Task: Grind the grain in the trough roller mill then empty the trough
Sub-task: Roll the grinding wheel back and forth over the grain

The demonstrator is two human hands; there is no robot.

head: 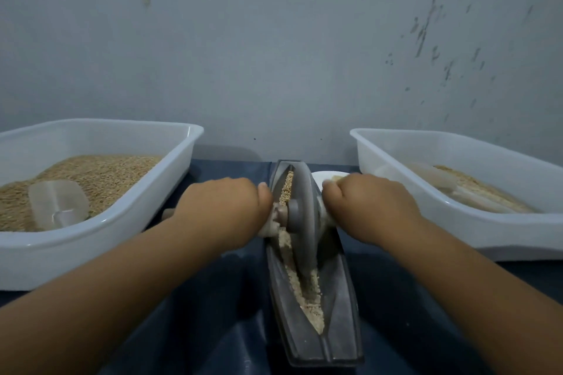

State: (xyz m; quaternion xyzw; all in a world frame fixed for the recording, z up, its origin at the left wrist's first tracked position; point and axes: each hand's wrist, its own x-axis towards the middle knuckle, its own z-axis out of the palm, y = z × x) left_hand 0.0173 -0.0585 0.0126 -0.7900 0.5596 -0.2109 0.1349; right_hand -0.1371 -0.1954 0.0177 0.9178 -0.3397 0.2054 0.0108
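Note:
A long grey metal trough (341,307) lies on the dark blue cloth, pointing away from me. A grey roller wheel (301,210) stands upright in its far half. Whole golden grain (287,187) lies beyond the wheel, and pale crushed grain (307,292) lies on my side of it. My left hand (222,207) grips the axle handle on the wheel's left. My right hand (368,207) grips the handle on its right. Both handles are mostly hidden by my fingers.
A white tub (100,240) at the left holds whole grain and a clear scoop (58,202). A white tub (518,228) at the right holds paler grain and another scoop. A small white dish (327,176) sits behind the trough. A grey wall stands close behind.

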